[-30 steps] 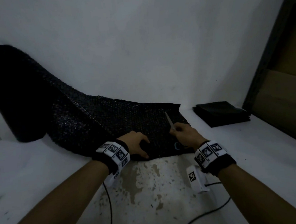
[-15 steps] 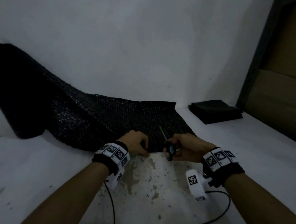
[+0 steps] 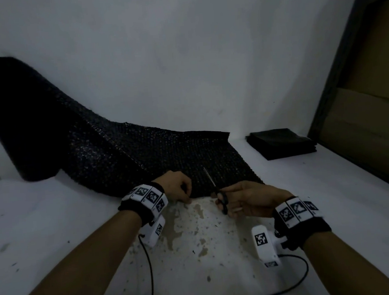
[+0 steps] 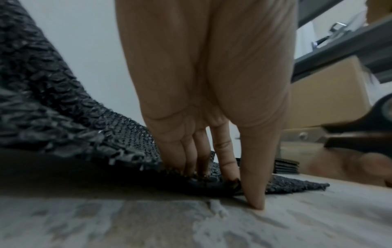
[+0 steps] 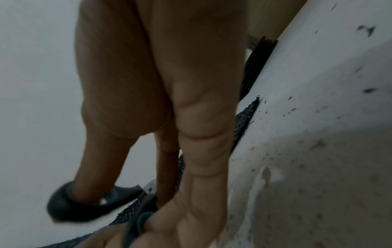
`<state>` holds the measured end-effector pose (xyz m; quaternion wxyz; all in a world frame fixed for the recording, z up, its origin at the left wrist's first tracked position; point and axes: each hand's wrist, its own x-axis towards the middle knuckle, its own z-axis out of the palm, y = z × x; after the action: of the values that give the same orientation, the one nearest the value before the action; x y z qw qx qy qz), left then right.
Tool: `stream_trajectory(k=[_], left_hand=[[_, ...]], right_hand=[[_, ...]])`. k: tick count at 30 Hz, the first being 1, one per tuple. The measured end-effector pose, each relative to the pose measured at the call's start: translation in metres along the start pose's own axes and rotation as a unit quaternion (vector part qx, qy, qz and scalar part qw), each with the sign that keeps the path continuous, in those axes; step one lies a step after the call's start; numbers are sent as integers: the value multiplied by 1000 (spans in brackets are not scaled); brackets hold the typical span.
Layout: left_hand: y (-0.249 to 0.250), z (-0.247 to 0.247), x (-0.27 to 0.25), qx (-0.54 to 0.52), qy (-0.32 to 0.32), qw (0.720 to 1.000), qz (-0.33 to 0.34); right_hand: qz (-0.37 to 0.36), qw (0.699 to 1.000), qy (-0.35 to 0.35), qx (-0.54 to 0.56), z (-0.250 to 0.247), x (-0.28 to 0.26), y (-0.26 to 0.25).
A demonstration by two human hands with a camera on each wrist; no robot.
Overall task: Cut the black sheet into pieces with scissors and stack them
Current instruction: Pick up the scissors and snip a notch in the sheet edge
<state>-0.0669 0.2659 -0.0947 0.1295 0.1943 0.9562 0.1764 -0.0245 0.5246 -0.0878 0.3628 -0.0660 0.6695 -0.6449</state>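
A black textured sheet [image 3: 125, 159] drapes from the wall at the left down onto the white table [image 3: 45, 227]. My left hand [image 3: 176, 187] holds the sheet's near edge, fingers on top of it [image 4: 199, 161] and thumb tip on the table. My right hand [image 3: 250, 198] grips black-handled scissors [image 3: 222, 199] just right of it. The thin blade points away over the sheet. In the right wrist view my thumb sits through one handle loop [image 5: 70, 206]. A stack of cut black pieces [image 3: 280, 143] lies at the back right.
Cardboard boxes [image 3: 371, 123] stand behind a dark frame at the right. The tabletop in front of the sheet has worn, stained paint [image 3: 194, 228]. Cables [image 3: 149, 277] trail from both wrist cameras toward me.
My right hand has drawn the scissors back from over the sheet to its near edge, handles now off the sheet. The left hand has stayed on the edge.
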Motion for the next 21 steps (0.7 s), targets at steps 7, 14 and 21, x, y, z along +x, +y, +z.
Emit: stream_trajectory(k=[7,14,21], left_hand=[[-3,-1,-4,-18,-13,999,-24],[-4,-3,-4,-49,6,998,-28],[-9,-3,-5,-57,9,998,-7]], right_hand=[[39,995,-67,-57,13,-6,1],[62,992,-102,-49,22,-7,3],[65,993,-96,-13,36,11,-1]])
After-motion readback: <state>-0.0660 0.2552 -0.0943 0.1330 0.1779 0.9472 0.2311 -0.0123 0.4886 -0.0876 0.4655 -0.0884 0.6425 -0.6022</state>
